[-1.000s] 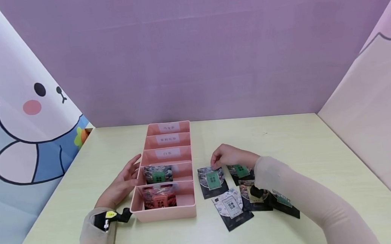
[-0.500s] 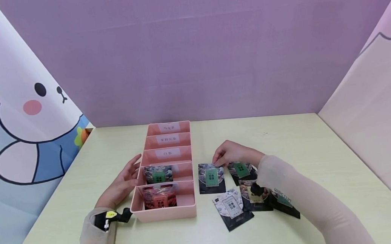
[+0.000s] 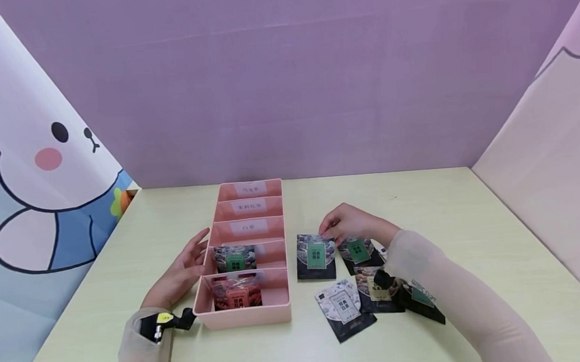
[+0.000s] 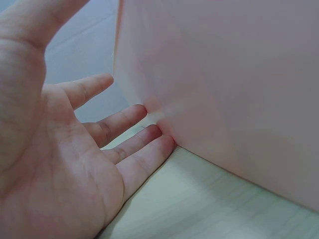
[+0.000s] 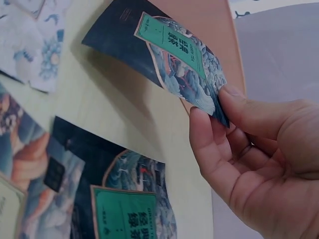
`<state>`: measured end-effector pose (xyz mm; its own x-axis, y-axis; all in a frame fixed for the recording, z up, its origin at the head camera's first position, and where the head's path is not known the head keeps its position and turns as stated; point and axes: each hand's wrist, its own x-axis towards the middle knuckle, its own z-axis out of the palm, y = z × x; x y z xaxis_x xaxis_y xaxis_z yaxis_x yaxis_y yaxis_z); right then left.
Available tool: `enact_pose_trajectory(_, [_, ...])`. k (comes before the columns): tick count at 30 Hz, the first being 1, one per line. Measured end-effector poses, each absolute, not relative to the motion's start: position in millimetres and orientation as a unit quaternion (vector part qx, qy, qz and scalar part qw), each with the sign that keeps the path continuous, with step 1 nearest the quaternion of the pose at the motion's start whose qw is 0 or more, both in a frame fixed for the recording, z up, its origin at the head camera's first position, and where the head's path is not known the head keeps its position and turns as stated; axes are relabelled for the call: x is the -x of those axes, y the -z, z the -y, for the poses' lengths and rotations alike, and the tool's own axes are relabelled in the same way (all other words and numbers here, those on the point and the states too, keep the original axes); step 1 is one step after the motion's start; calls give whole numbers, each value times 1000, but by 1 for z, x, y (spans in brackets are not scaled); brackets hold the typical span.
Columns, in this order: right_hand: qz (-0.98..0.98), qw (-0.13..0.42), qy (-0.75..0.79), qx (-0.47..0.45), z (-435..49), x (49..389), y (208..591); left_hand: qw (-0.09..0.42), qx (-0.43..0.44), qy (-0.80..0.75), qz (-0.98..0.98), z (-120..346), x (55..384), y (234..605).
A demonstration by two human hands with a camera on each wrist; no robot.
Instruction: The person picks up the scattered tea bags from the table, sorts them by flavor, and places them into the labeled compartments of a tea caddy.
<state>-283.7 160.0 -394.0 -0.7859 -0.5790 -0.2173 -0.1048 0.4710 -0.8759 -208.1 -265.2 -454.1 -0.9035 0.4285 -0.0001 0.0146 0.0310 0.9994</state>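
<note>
Between thumb and fingers, my right hand [image 3: 349, 221] pinches the top edge of a dark sachet with a green label [image 3: 316, 256]. In the right wrist view this sachet [image 5: 174, 52] is raised off the table, its lower end bent up. My left hand [image 3: 181, 272] rests against the left side of a pink divided box [image 3: 244, 317]; in the left wrist view its straight fingers touch the box wall [image 4: 239, 89]. A red-labelled sachet [image 3: 237, 291] stands in the nearest compartment, a green-labelled sachet [image 3: 235, 259] in the one behind. Paper labels mark the three far compartments.
Loose sachets lie right of the box: a white-patterned sachet [image 3: 345, 310], a cream-labelled sachet [image 3: 369, 303], another green-labelled sachet [image 3: 357, 252], and a dark sachet [image 3: 422, 305] partly under the right sleeve. A purple backdrop [image 3: 293, 80] rises behind the table [image 3: 422, 194].
My right hand has moved slightly up and right with the green-labelled sachet, which has straightened and come away from the table. The left hand and the box have stayed put.
</note>
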Motion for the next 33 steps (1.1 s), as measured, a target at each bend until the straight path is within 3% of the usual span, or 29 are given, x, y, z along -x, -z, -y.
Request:
enact_pose_trajectory(17, [-818, 239, 484, 197, -168, 284, 381, 156, -155, -676, -703, 264, 208, 452])
enact_pose_trajectory(33, [-819, 193, 498, 208, -175, 286, 351, 158, -135, -680, -703, 264, 208, 454])
